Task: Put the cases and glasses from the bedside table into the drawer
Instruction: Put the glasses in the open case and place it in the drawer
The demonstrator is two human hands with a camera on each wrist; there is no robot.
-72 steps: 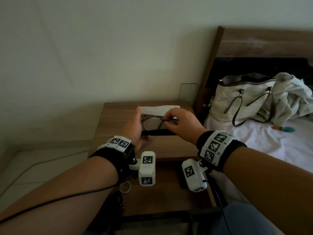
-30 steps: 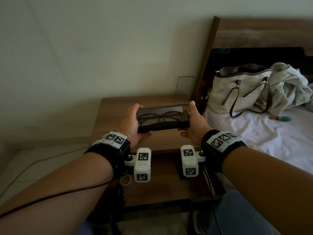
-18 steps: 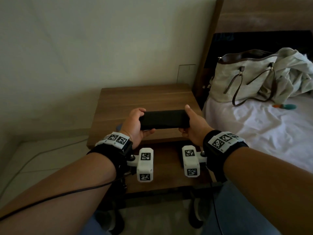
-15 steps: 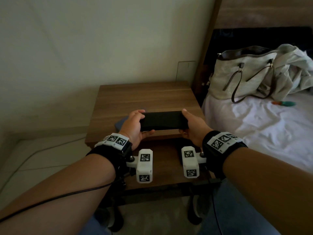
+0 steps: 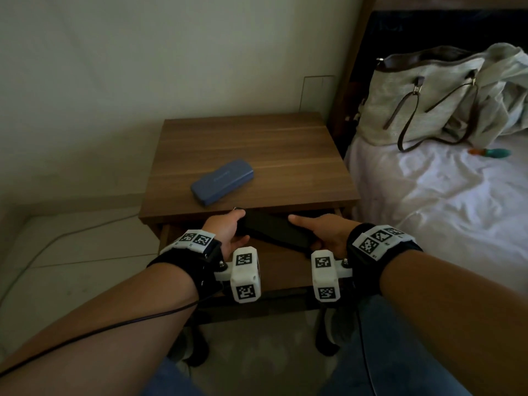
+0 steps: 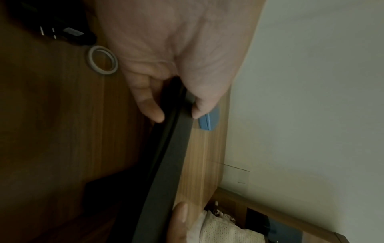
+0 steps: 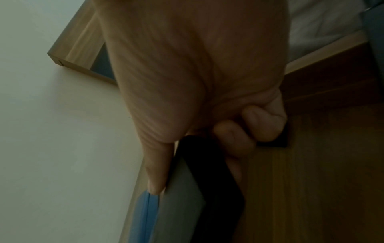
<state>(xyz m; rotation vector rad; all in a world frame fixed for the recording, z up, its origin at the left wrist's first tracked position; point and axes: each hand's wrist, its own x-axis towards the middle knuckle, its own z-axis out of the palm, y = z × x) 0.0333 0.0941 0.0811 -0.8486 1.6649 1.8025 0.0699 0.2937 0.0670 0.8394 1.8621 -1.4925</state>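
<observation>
A closed black glasses case (image 5: 273, 229) hangs just above the open drawer (image 5: 274, 270) of the wooden bedside table (image 5: 248, 144). My left hand (image 5: 228, 230) grips its left end, thumb on top and fingers beneath (image 6: 149, 106). My right hand (image 5: 320, 232) grips the right end the same way (image 7: 230, 136). The case (image 6: 166, 156) (image 7: 209, 180) is tilted, its right end nearer me. A blue glasses case (image 5: 222, 182) lies closed on the tabletop, near the front left; its end shows in both wrist views (image 6: 209, 120) (image 7: 143, 213). The glasses are hidden inside the black case.
In the drawer lie a roll of white tape (image 6: 102, 60) and a dark plug with a cable (image 6: 62, 32) at the left. A pale handbag (image 5: 420, 95) and crumpled cloth sit on the bed (image 5: 445, 201) to the right. The wall stands behind the table.
The black case was shut over the glasses, then both hands brought it down from above the tabletop to the open drawer. The blue case is now uncovered.
</observation>
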